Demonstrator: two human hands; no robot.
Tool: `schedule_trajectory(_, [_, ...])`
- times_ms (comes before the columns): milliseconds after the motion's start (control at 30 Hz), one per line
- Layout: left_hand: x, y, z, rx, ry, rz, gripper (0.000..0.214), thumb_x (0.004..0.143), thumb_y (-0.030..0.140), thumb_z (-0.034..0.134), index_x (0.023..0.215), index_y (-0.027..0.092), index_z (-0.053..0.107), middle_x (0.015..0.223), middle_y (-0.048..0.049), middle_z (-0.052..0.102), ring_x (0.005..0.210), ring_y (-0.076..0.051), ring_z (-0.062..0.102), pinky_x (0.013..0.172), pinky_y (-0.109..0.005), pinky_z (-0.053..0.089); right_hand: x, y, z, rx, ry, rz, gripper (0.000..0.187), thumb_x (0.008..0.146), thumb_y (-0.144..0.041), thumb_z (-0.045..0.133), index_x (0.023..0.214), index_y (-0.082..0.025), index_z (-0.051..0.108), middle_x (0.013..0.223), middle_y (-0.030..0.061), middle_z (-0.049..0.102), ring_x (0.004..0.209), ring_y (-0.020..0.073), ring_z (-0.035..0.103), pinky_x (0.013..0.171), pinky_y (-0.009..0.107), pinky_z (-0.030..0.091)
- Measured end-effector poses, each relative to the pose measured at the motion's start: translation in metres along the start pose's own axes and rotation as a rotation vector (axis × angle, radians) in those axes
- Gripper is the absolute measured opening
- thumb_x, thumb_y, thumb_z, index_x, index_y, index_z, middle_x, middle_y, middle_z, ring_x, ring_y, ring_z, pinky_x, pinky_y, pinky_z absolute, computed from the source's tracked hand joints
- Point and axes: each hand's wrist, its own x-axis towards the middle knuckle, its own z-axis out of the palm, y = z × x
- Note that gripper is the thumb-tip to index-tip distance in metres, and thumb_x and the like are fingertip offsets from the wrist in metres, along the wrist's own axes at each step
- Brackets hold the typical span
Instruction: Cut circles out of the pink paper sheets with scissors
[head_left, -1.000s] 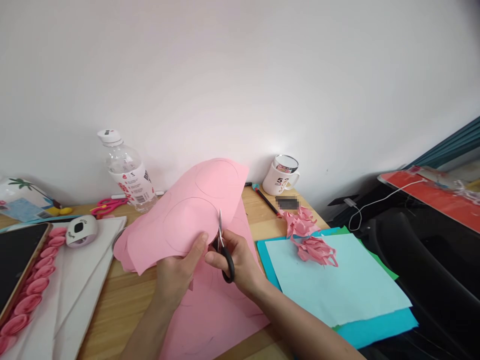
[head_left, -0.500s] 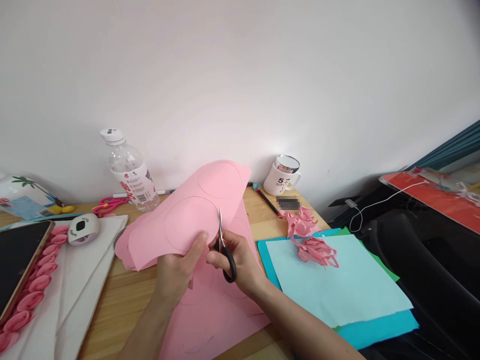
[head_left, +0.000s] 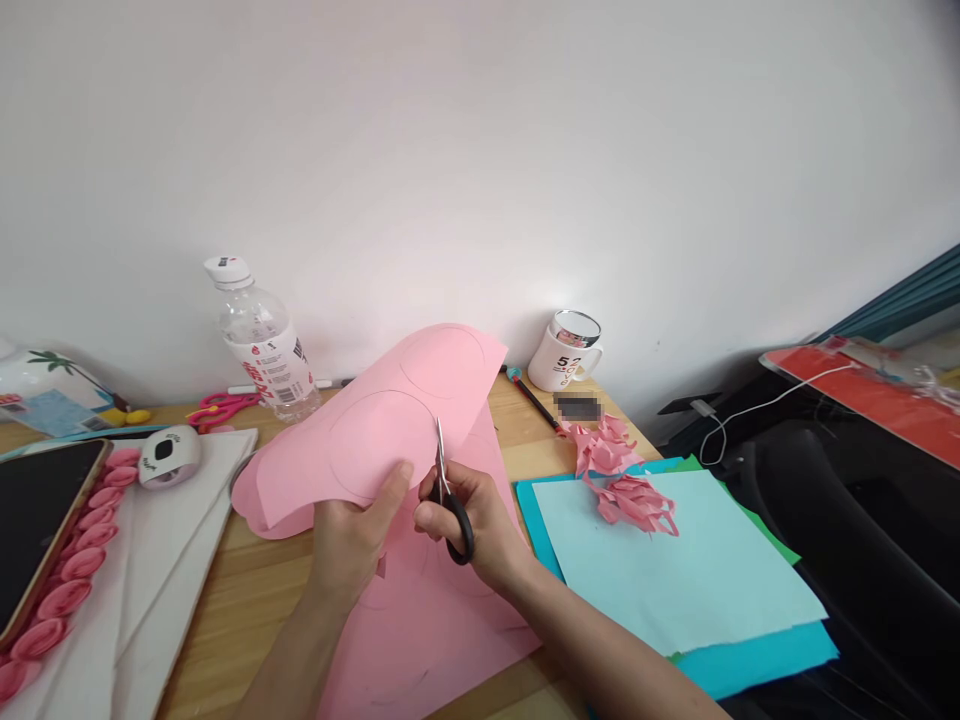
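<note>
Pinched by its lower edge, a curled sheet of pink paper (head_left: 375, 440) with drawn circles is in my left hand (head_left: 356, 535), thumb on top. My right hand (head_left: 480, 520) has its fingers in the black handles of a pair of scissors (head_left: 457, 525). The blades point up and meet the sheet at the right side of the nearer circle. Their lower part is partly hidden by my fingers. Beneath both hands lies more pink paper (head_left: 427, 665), also marked with circles.
A water bottle (head_left: 266, 350) and a white mug (head_left: 564, 352) stand near the wall. Crumpled pink paper strips (head_left: 634, 502) rest on pale blue sheets (head_left: 675, 580) at right. Pink scissors (head_left: 223, 408), a white dispenser (head_left: 169, 457), a phone (head_left: 45, 525) and rolled pink paper pieces (head_left: 66, 598) are left.
The pink sheet has shifted very slightly and its right edge stands a little further from the blades' base. Both hands keep nearly the same place and grip.
</note>
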Motion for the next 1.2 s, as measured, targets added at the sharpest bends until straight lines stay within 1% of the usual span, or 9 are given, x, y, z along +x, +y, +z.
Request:
schedule_trajectory(133, [0.0, 0.002, 0.0, -0.047, -0.038, -0.061, 0.018, 0.06, 0.03, 0.071, 0.07, 0.02, 0.061, 0.048, 0.0031, 0.054, 0.064, -0.022, 0.065, 0.06, -0.031, 0.057, 0.0, 0.001, 0.0, 0.005, -0.003, 0.009, 0.043, 0.06, -0.051, 0.078, 0.067, -0.018, 0.051, 0.05, -0.0051, 0.045, 0.048, 0.0092, 0.038, 0.046, 0.023, 0.03])
schedule_trajectory(433, [0.001, 0.002, 0.001, -0.044, 0.036, 0.009, 0.024, 0.06, 0.034, 0.072, 0.075, 0.019, 0.061, 0.06, -0.0005, 0.062, 0.073, -0.022, 0.067, 0.062, -0.029, 0.057, -0.001, 0.003, 0.003, 0.021, 0.0, 0.019, 0.044, 0.058, -0.051, 0.079, 0.064, -0.018, 0.051, 0.048, -0.0063, 0.043, 0.046, 0.0079, 0.035, 0.043, 0.022, 0.027])
schedule_trajectory(533, [0.0, 0.001, 0.0, 0.001, 0.039, -0.052, 0.024, 0.059, 0.035, 0.073, 0.072, 0.019, 0.061, 0.05, 0.0025, 0.057, 0.05, -0.018, 0.061, 0.042, -0.025, 0.051, -0.001, 0.006, 0.005, 0.065, -0.01, 0.023, 0.046, 0.056, -0.051, 0.081, 0.064, -0.018, 0.05, 0.049, -0.0062, 0.044, 0.046, 0.0075, 0.034, 0.044, 0.022, 0.026])
schedule_trajectory(633, [-0.002, 0.004, -0.001, 0.048, -0.004, -0.148, 0.026, 0.062, 0.039, 0.072, 0.07, 0.019, 0.059, 0.042, 0.0066, 0.049, 0.027, -0.011, 0.041, 0.022, -0.023, 0.031, -0.001, 0.008, 0.007, 0.112, -0.017, 0.022, 0.047, 0.053, -0.049, 0.083, 0.068, -0.017, 0.052, 0.052, -0.0057, 0.046, 0.048, 0.0078, 0.035, 0.046, 0.023, 0.026])
schedule_trajectory(700, [-0.003, 0.007, -0.001, 0.054, -0.017, -0.137, 0.027, 0.062, 0.039, 0.073, 0.072, 0.019, 0.059, 0.047, 0.005, 0.054, 0.029, -0.01, 0.044, 0.023, -0.022, 0.032, 0.0, 0.007, 0.007, 0.131, -0.008, 0.008, 0.048, 0.051, -0.048, 0.084, 0.071, -0.017, 0.054, 0.056, -0.0057, 0.045, 0.051, 0.0079, 0.035, 0.049, 0.023, 0.027])
schedule_trajectory(767, [-0.003, 0.009, -0.001, 0.057, -0.014, -0.106, 0.028, 0.061, 0.038, 0.074, 0.074, 0.018, 0.059, 0.053, 0.0025, 0.059, 0.04, -0.014, 0.054, 0.031, -0.023, 0.042, 0.001, 0.007, 0.007, 0.13, 0.003, -0.005, 0.049, 0.05, -0.047, 0.085, 0.07, -0.016, 0.053, 0.058, -0.0059, 0.044, 0.053, 0.008, 0.035, 0.05, 0.023, 0.027])
schedule_trajectory(867, [-0.004, 0.009, -0.001, 0.081, -0.022, -0.142, 0.03, 0.059, 0.038, 0.075, 0.078, 0.017, 0.062, 0.049, 0.0028, 0.055, 0.045, -0.017, 0.057, 0.037, -0.026, 0.047, 0.001, 0.008, 0.005, 0.11, 0.006, -0.01, 0.052, 0.049, -0.047, 0.085, 0.068, -0.018, 0.047, 0.06, -0.0056, 0.044, 0.054, 0.0084, 0.036, 0.05, 0.023, 0.029])
schedule_trajectory(1000, [-0.005, 0.008, -0.001, 0.069, -0.047, -0.177, 0.034, 0.06, 0.041, 0.075, 0.082, 0.018, 0.062, 0.046, 0.0052, 0.053, 0.031, -0.011, 0.043, 0.025, -0.024, 0.034, 0.001, 0.012, 0.003, 0.084, 0.006, 0.0, 0.054, 0.051, -0.046, 0.085, 0.07, -0.019, 0.043, 0.061, -0.0055, 0.045, 0.055, 0.0091, 0.038, 0.048, 0.022, 0.03])
schedule_trajectory(1200, [-0.006, 0.01, -0.002, 0.057, -0.103, -0.203, 0.029, 0.062, 0.042, 0.073, 0.066, 0.019, 0.055, 0.041, 0.0072, 0.047, 0.023, -0.009, 0.036, 0.018, -0.023, 0.025, 0.001, 0.014, 0.002, 0.085, -0.001, 0.009, 0.05, 0.054, -0.041, 0.085, 0.075, -0.019, 0.046, 0.062, -0.0053, 0.046, 0.056, 0.0092, 0.038, 0.047, 0.022, 0.029])
